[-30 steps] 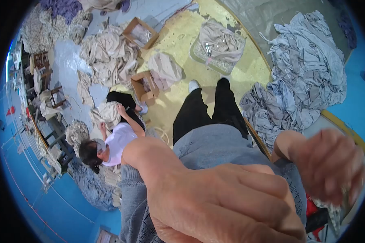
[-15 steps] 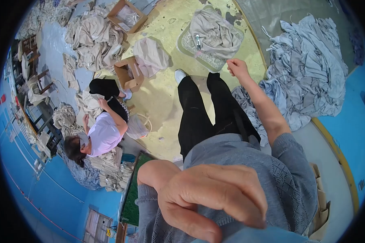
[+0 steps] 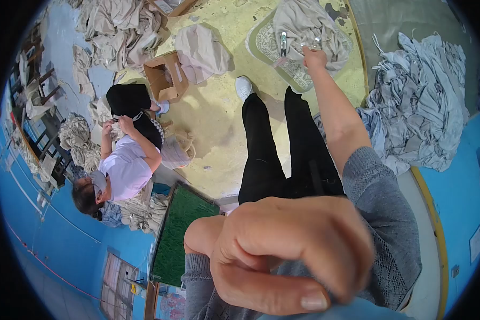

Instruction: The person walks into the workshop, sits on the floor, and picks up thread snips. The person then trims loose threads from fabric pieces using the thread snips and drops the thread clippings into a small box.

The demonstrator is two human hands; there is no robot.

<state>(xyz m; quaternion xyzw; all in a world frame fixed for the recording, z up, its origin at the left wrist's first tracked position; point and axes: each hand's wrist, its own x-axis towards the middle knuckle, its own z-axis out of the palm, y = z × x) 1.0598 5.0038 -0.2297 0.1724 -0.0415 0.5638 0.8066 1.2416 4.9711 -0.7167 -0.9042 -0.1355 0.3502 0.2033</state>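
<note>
My left hand point(image 3: 282, 250) is very close to the camera. Its fingers are curled toward the thumb, with blurred fingertips; whatever is between them is hidden. My right hand point(image 3: 315, 57) reaches forward and down to a beige cloth point(image 3: 309, 21), its fingers closed at the cloth's near edge beside small shiny bits point(image 3: 318, 40). What these fingers grip is too small to make out. Beneath the cloth is a green and white patterned cushion or seat point(image 3: 264, 40). A small slim tool with a dark and green body point(image 3: 283, 45) lies left of my right hand.
A large heap of pale grey-blue garments point(image 3: 418, 106) lies at the right. To the left, another person point(image 3: 125, 160) sits handling fabric, near a cardboard box point(image 3: 166, 77), a beige cloth bundle point(image 3: 201, 50) and a basket point(image 3: 176, 146). A green board point(image 3: 184, 234) stands lower left.
My right hand has moved forward and closed at the cloth. My left hand stays near the camera, curling slightly more. The view has shifted. The other person's two hands have come together.
</note>
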